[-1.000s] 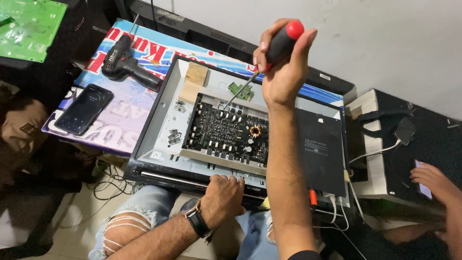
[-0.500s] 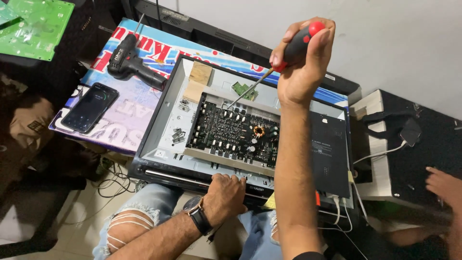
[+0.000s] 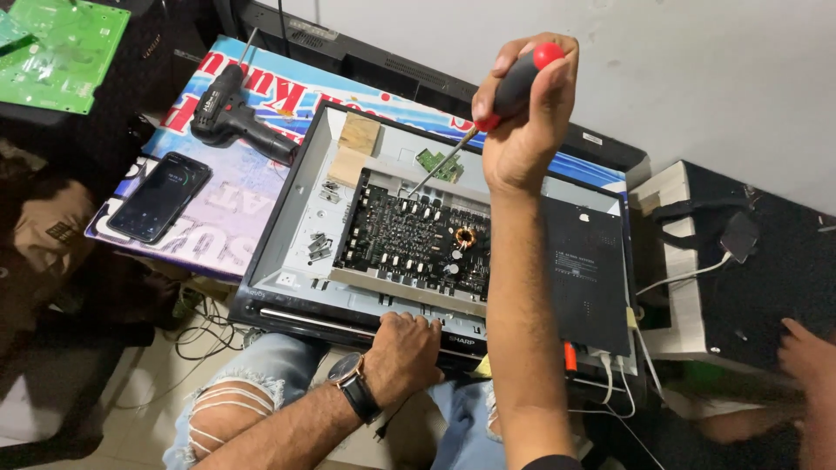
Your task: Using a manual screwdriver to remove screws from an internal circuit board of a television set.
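My right hand [image 3: 527,122] is shut on a screwdriver [image 3: 514,87] with a black and red handle. Its metal shaft slants down-left, the tip touching the far edge of a black circuit board [image 3: 409,239]. The board lies inside an opened grey metal chassis [image 3: 296,248] resting across my knees. My left hand [image 3: 402,352], with a wristwatch, presses on the chassis's black front edge, fingers curled over it, holding nothing loose. A small green board [image 3: 438,164] and two wooden blocks [image 3: 355,148] sit at the chassis's far side.
A black power drill [image 3: 235,117] and a dark phone [image 3: 161,196] lie on a printed banner at left. A green circuit board [image 3: 57,48] is at top left. Cables hang below the chassis. Another person's hand [image 3: 805,352] shows at right by a black speaker box [image 3: 758,261].
The view has shifted slightly; my right hand with the screwdriver has risen a little and tilted. The other person's hand at right has drawn lower. My left hand stays on the chassis front.
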